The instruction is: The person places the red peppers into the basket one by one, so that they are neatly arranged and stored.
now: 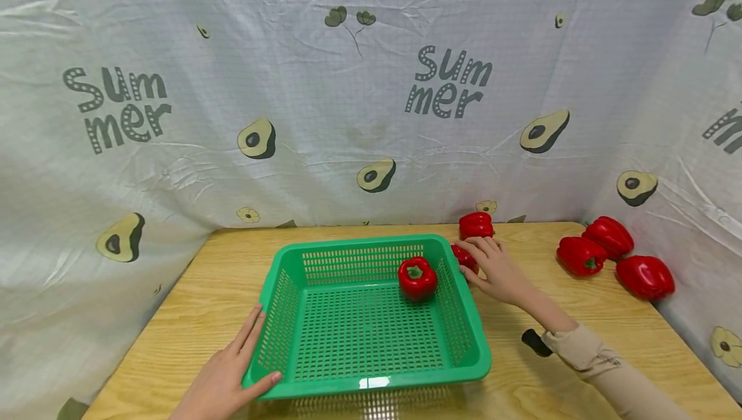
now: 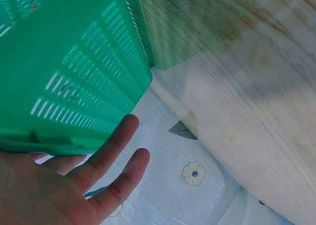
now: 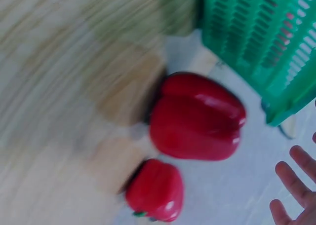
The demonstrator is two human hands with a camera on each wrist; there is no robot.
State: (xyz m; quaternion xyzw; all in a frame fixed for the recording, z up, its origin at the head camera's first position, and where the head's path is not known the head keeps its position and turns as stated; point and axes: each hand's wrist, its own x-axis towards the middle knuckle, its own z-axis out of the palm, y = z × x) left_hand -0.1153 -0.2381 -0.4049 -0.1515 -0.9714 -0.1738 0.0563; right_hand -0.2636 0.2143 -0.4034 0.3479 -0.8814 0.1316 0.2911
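Note:
A green plastic basket (image 1: 368, 336) with slotted walls stands on the table; one red bell pepper (image 1: 417, 278) lies inside near its right wall. My left hand (image 1: 223, 368) rests at the basket's front left corner, thumb on the rim. In the left wrist view its fingers (image 2: 111, 153) stretch straight alongside the slotted wall. My right hand (image 1: 493, 270) is by the basket's right rim, over a second bell pepper (image 1: 466, 257) that it partly hides. In the right wrist view this pepper (image 3: 197, 119) sits apart from the spread, relaxed fingers (image 3: 294, 180).
Another red bell pepper (image 1: 476, 225) lies behind, close to the curtain (image 1: 324, 104). Several more bell peppers (image 1: 608, 238) are grouped at the table's right side. A small dark object (image 1: 536, 343) shows beside my right wrist. The wooden table (image 1: 180, 304) meets the curtain at back and sides.

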